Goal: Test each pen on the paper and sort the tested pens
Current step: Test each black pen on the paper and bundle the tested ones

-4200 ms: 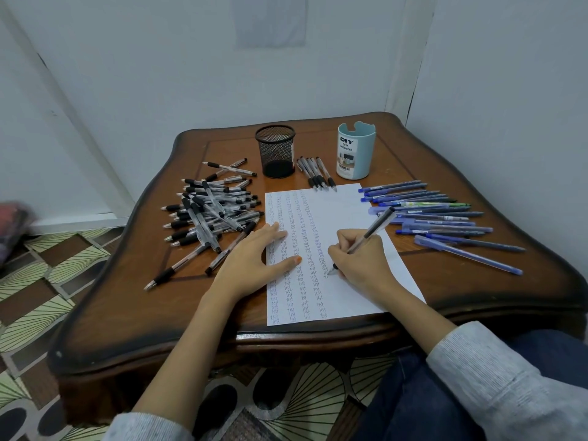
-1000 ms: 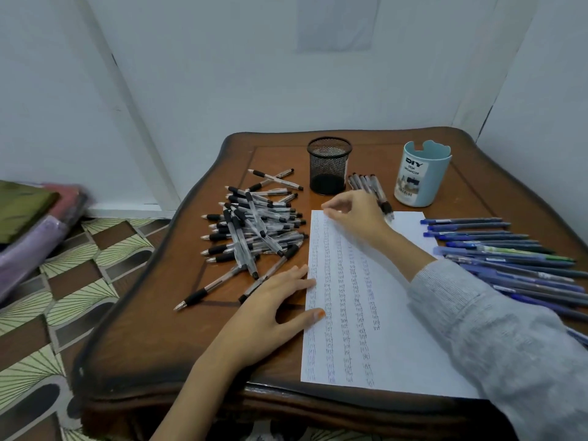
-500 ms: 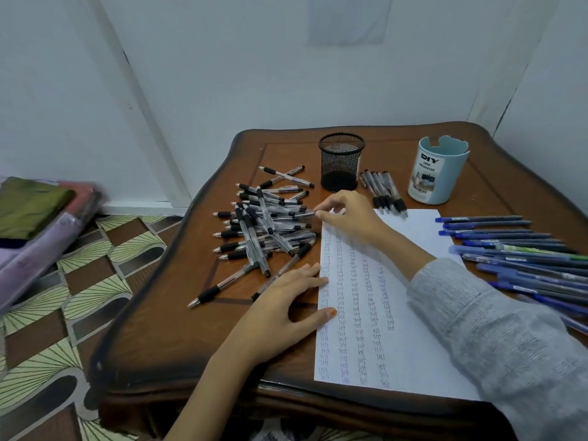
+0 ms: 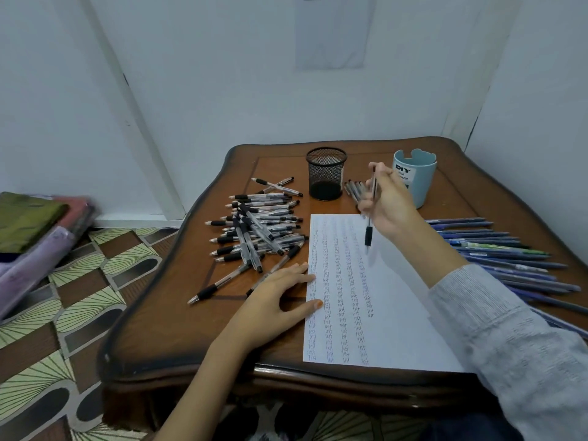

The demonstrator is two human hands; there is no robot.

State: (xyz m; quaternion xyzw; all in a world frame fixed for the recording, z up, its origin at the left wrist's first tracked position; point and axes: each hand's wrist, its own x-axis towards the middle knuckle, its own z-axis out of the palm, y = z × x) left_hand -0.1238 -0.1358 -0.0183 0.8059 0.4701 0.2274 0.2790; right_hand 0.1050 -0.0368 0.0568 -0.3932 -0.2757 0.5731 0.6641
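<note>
My right hand [image 4: 386, 203] holds a clear black-grip pen [image 4: 369, 232] raised above the top of the white paper [image 4: 394, 313], tip pointing down. The paper carries several columns of blue scribbles. My left hand [image 4: 273, 310] lies flat with straight fingers on the table, fingertips touching the paper's left edge. A heap of black-grip pens [image 4: 254, 230] lies left of the paper. A few similar pens [image 4: 354, 189] lie in a row behind the paper, partly hidden by my right hand. Blue pens [image 4: 502, 253] lie in a row on the right.
A black mesh cup [image 4: 326, 173] and a light blue organizer cup [image 4: 420, 176] stand at the back of the wooden table [image 4: 191, 329]. Walls close in behind and to the right. Folded cloth [image 4: 35, 230] lies on the patterned floor at left.
My right hand reached from the small row to the heap of black-grip pens, picked one up and lifted it over the paper's top. The left hand stayed on the paper's edge.
</note>
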